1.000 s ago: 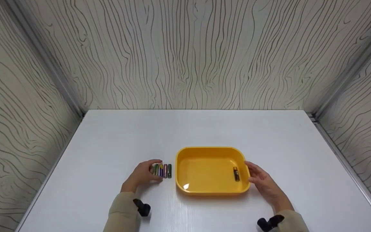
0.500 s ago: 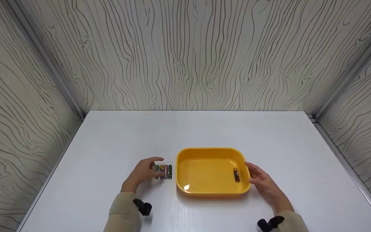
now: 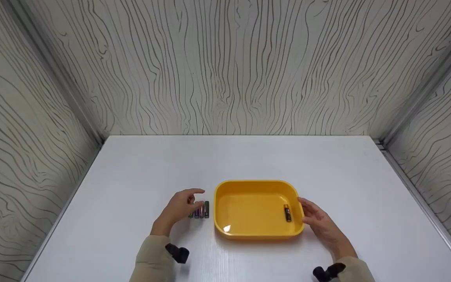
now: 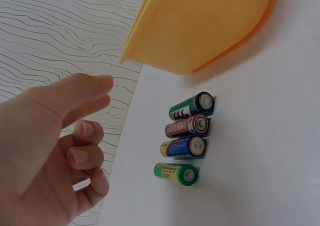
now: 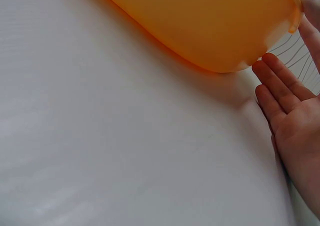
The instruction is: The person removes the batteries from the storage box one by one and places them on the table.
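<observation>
My left hand (image 3: 179,206) hovers over several batteries, its fingers loosely bent with nothing between them. In the left wrist view the batteries lie side by side on the table: a dark green one (image 4: 191,106), a red one (image 4: 186,126), a blue-and-yellow one (image 4: 182,147) and a bright green one (image 4: 176,173). To their right stands a yellow tray (image 3: 255,237) with rounded corners. Inside, near its right wall, lies a black-and-gold battery (image 3: 287,213). My right hand (image 3: 323,225) touches the tray's right side with its fingers fairly straight. Its thumb side is partly cut off in the right wrist view.
A white table (image 3: 143,160) carries everything. Wood-patterned panels (image 3: 225,70) rise behind it and on both sides, with grey metal strips at the corners. A small black device (image 3: 178,253) sits on each wrist over a beige sleeve.
My left hand has moved right and a little away from me over the batteries, its thumb now above the middle of the row. The right hand and the tray stay in place.
</observation>
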A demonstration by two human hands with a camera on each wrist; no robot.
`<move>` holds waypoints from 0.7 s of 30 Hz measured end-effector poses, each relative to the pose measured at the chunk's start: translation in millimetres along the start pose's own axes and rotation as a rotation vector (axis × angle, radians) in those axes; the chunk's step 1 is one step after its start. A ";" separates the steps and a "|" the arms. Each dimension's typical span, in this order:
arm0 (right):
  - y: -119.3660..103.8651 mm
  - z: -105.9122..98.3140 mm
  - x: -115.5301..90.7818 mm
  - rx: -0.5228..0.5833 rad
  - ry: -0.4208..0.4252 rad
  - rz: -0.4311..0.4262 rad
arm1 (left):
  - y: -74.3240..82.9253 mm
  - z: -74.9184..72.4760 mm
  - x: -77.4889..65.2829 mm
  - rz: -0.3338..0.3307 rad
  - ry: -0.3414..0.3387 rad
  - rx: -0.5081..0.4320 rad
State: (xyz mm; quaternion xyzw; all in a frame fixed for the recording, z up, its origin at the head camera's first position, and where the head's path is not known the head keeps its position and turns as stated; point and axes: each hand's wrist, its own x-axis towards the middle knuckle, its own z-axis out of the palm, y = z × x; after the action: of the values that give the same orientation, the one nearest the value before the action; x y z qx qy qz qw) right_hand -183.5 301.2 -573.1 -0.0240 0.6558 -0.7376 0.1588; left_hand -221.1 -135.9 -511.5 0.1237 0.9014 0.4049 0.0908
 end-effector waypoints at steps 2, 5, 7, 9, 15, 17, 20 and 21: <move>-0.3 0.0 0.0 0.000 -0.004 0.001 | 2.5 0.3 0.0 0.012 -0.005 -0.007; -1.2 0.7 0.5 -0.002 0.004 0.007 | 5.9 0.7 0.6 0.031 -0.006 -0.010; -1.6 1.0 0.5 -0.004 0.012 0.014 | 8.4 1.5 1.2 0.047 -0.005 -0.005; -2.0 1.2 0.3 -0.007 0.018 0.019 | 11.2 2.6 2.0 0.048 -0.008 -0.004; -2.6 1.6 -0.1 -0.030 0.028 0.035 | 21.3 8.4 3.2 0.039 -0.032 -0.022; -3.1 2.1 -0.3 -0.035 0.031 0.036 | 23.7 11.0 3.8 0.041 -0.038 -0.027; -4.4 3.4 -1.0 -0.043 0.039 0.037 | 28.2 14.2 4.7 0.069 -0.043 -0.035; -4.8 3.7 -1.2 -0.045 0.040 0.041 | 29.6 15.2 5.0 0.086 -0.043 -0.035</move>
State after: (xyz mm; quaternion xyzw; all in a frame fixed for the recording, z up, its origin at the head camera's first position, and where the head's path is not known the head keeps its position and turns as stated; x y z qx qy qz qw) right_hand -182.5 298.4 -567.7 0.0005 0.6755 -0.7198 0.1601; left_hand -217.5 -104.7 -499.5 0.1691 0.8860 0.4213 0.0947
